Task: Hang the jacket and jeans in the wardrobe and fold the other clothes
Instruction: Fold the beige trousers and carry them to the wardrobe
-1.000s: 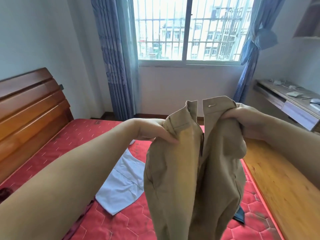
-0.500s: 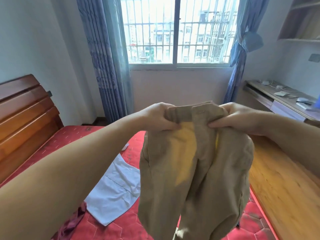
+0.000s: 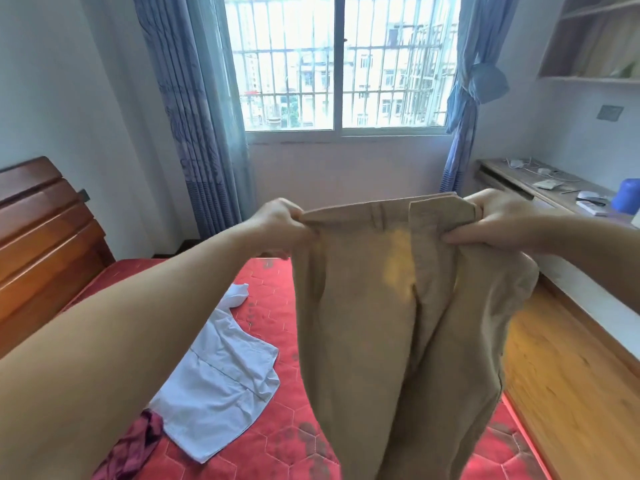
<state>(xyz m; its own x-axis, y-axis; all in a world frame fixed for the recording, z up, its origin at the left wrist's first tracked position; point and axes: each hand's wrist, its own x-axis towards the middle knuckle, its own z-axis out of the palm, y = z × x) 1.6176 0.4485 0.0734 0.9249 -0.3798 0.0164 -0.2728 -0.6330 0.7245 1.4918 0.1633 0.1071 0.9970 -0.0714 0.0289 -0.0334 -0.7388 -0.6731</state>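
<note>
I hold a pair of khaki trousers [image 3: 374,334] up in the air over the bed, the legs hanging down. My left hand [image 3: 277,226] grips the left end of the waistband. My right hand [image 3: 491,223] grips the right end, thumb in front. The waistband is stretched flat between them. A white shirt [image 3: 221,386] lies spread on the red mattress [image 3: 277,292] below my left arm. A dark red garment [image 3: 135,448] lies crumpled at the shirt's near edge.
A wooden headboard [image 3: 41,230] stands at the left. A barred window [image 3: 339,64] with blue curtains is straight ahead. A wooden desk [image 3: 540,188] with small items and a blue container [image 3: 627,195] runs along the right wall, above wood flooring [image 3: 571,386].
My hands have moved apart, closing and pulling the trousers' waistband taut and level. The view has tilted up and shifted a little to the right.
</note>
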